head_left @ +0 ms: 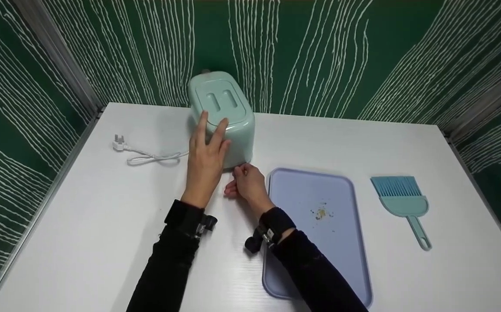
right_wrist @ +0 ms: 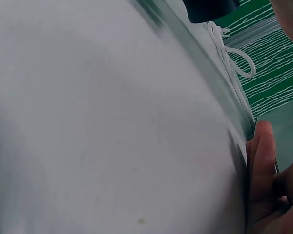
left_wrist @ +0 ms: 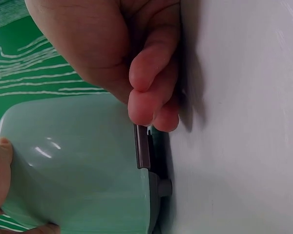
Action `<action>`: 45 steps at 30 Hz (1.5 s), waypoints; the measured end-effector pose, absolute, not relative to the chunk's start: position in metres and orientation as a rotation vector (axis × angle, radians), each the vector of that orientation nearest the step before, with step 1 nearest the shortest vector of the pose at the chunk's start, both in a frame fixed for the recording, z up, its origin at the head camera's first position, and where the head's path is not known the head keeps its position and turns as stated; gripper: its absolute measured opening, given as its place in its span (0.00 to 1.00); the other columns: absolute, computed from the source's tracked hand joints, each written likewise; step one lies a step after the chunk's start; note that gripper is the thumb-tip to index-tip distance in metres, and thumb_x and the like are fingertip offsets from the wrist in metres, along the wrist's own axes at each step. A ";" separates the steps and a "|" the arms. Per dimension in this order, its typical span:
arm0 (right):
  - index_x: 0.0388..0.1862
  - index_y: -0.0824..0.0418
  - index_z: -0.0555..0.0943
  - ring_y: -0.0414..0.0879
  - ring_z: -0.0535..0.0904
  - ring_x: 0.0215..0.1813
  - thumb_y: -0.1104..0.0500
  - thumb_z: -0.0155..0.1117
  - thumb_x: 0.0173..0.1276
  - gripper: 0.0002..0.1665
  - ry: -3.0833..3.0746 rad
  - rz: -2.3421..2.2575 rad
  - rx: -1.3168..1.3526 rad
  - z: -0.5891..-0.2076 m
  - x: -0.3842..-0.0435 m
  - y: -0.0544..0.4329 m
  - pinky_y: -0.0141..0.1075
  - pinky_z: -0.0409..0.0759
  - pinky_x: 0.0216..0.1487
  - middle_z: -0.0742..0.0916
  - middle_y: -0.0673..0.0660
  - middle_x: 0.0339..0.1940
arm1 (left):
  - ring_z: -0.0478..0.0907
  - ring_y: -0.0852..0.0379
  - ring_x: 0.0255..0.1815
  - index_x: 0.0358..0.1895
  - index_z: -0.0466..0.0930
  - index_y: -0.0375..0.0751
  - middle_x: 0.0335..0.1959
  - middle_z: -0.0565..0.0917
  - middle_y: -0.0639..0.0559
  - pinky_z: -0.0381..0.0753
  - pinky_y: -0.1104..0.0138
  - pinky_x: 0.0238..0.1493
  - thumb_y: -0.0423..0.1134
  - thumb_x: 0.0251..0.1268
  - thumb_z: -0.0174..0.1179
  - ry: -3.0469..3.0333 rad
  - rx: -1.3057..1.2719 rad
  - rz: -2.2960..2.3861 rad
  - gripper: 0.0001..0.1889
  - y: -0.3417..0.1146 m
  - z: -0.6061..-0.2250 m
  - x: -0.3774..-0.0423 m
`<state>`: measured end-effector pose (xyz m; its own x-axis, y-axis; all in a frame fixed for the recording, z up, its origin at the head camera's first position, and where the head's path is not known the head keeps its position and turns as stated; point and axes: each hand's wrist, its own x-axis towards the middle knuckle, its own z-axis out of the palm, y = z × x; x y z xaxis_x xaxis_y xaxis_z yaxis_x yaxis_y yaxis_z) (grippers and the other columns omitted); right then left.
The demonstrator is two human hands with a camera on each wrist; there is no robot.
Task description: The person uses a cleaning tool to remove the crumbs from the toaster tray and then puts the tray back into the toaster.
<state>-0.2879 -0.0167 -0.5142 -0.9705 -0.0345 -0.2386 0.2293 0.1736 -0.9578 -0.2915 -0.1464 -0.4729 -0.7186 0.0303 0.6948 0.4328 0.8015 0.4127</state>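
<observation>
A mint-green toaster (head_left: 244,143) with two covered slots in its top stands near the back wall. My left hand (head_left: 205,162) lies against its near end, fingers spread and straight, two fingertips reaching the top edge. Low at the same end, my right hand (head_left: 249,184) pinches the dark edge of the crumb tray (left_wrist: 142,146) between thumb and forefinger, its other fingers loosely bent beside the tabletop. In the left wrist view the right hand's fingers cover the upper end of that dark strip. The rest of the crumb tray is hidden inside the toaster.
Crumbs (head_left: 322,213) lie on a lavender tray (head_left: 294,190) under my right forearm. Farther right is a teal brush (head_left: 402,201) set in its dustpan. A white cord with a plug (head_left: 119,144) lies left of the toaster. Green walls border the table.
</observation>
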 end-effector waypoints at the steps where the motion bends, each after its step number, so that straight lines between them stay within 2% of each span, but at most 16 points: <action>1: 0.40 0.65 0.75 0.39 0.85 0.17 0.60 0.50 0.89 0.13 2.237 -1.888 0.186 -0.514 -0.288 -0.016 0.32 0.87 0.22 0.87 0.54 0.18 | 0.67 0.30 0.80 0.77 0.73 0.52 0.83 0.61 0.32 0.75 0.42 0.77 0.48 0.85 0.55 -2.285 -0.343 -0.741 0.23 -0.146 -0.472 -0.292; 9: 0.43 0.65 0.74 0.41 0.85 0.17 0.58 0.51 0.88 0.12 2.191 -1.912 0.143 -0.510 -0.283 -0.012 0.33 0.87 0.23 0.86 0.54 0.18 | 0.67 0.29 0.79 0.78 0.70 0.54 0.85 0.58 0.34 0.78 0.40 0.74 0.49 0.85 0.55 -2.328 -0.347 -0.774 0.24 -0.145 -0.469 -0.290; 15: 0.48 0.63 0.74 0.43 0.87 0.21 0.54 0.57 0.86 0.11 2.119 -1.886 0.112 -0.506 -0.277 -0.011 0.35 0.88 0.25 0.86 0.57 0.25 | 0.64 0.29 0.81 0.83 0.63 0.56 0.89 0.49 0.37 0.86 0.39 0.60 0.55 0.86 0.54 -2.440 -0.305 -0.796 0.30 -0.145 -0.466 -0.284; 18: 0.50 0.61 0.74 0.43 0.87 0.22 0.53 0.59 0.85 0.11 2.187 -1.808 0.049 -0.501 -0.272 -0.006 0.35 0.89 0.28 0.86 0.56 0.26 | 0.62 0.28 0.83 0.85 0.59 0.57 0.90 0.45 0.37 0.87 0.39 0.57 0.56 0.85 0.54 -2.471 -0.291 -0.799 0.33 -0.144 -0.463 -0.280; 23: 0.51 0.59 0.76 0.47 0.90 0.27 0.51 0.61 0.84 0.12 2.411 -1.635 -0.082 -0.489 -0.265 0.008 0.30 0.84 0.31 0.90 0.58 0.29 | 0.61 0.26 0.83 0.87 0.56 0.55 0.90 0.44 0.34 0.80 0.38 0.69 0.56 0.84 0.56 -2.482 -0.299 -0.800 0.36 -0.143 -0.459 -0.273; 25: 0.53 0.60 0.77 0.52 0.92 0.32 0.51 0.61 0.84 0.13 2.468 -1.588 -0.134 -0.481 -0.261 0.015 0.30 0.81 0.30 0.90 0.60 0.33 | 0.60 0.26 0.84 0.87 0.56 0.54 0.89 0.44 0.32 0.76 0.37 0.74 0.56 0.84 0.56 -2.480 -0.310 -0.799 0.36 -0.142 -0.458 -0.270; 28: 0.56 0.60 0.77 0.59 0.93 0.41 0.50 0.61 0.84 0.15 2.518 -1.519 -0.208 -0.468 -0.254 0.027 0.32 0.80 0.31 0.90 0.64 0.40 | 0.60 0.26 0.84 0.87 0.57 0.52 0.89 0.46 0.30 0.72 0.37 0.76 0.55 0.83 0.58 -2.480 -0.325 -0.779 0.36 -0.140 -0.456 -0.264; 32: 0.61 0.59 0.77 0.60 0.91 0.50 0.48 0.60 0.85 0.18 2.585 -1.433 -0.311 -0.453 -0.246 0.041 0.38 0.85 0.40 0.90 0.66 0.49 | 0.61 0.26 0.83 0.86 0.60 0.52 0.88 0.48 0.29 0.71 0.35 0.75 0.55 0.83 0.58 -2.502 -0.333 -0.743 0.36 -0.139 -0.453 -0.255; 37: 0.64 0.62 0.77 0.57 0.90 0.54 0.48 0.60 0.85 0.21 2.673 -1.391 -0.411 -0.439 -0.235 0.060 0.49 0.89 0.54 0.89 0.63 0.56 | 0.55 0.24 0.86 0.86 0.60 0.54 0.88 0.49 0.30 0.65 0.25 0.74 0.58 0.82 0.58 -2.575 -0.316 -0.720 0.36 -0.137 -0.446 -0.244; 40: 0.66 0.64 0.77 0.60 0.89 0.58 0.50 0.60 0.85 0.22 2.724 -1.380 -0.482 -0.432 -0.229 0.073 0.53 0.88 0.60 0.89 0.65 0.58 | 0.53 0.21 0.85 0.85 0.62 0.54 0.88 0.50 0.31 0.60 0.20 0.73 0.58 0.81 0.59 -2.605 -0.311 -0.722 0.36 -0.137 -0.443 -0.239; 45: 0.70 0.65 0.77 0.62 0.84 0.68 0.51 0.62 0.84 0.25 2.846 -1.322 -0.561 -0.414 -0.215 0.107 0.56 0.83 0.70 0.85 0.67 0.65 | 0.53 0.19 0.84 0.85 0.63 0.54 0.88 0.51 0.31 0.58 0.17 0.72 0.58 0.82 0.58 -2.641 -0.325 -0.711 0.35 -0.135 -0.440 -0.230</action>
<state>-0.2147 0.1068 -0.4142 -0.9370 -0.2951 0.1868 -0.3331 0.5943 -0.7320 -0.2298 -0.1353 -0.4402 -0.8990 0.1201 0.4211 0.3152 0.8450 0.4320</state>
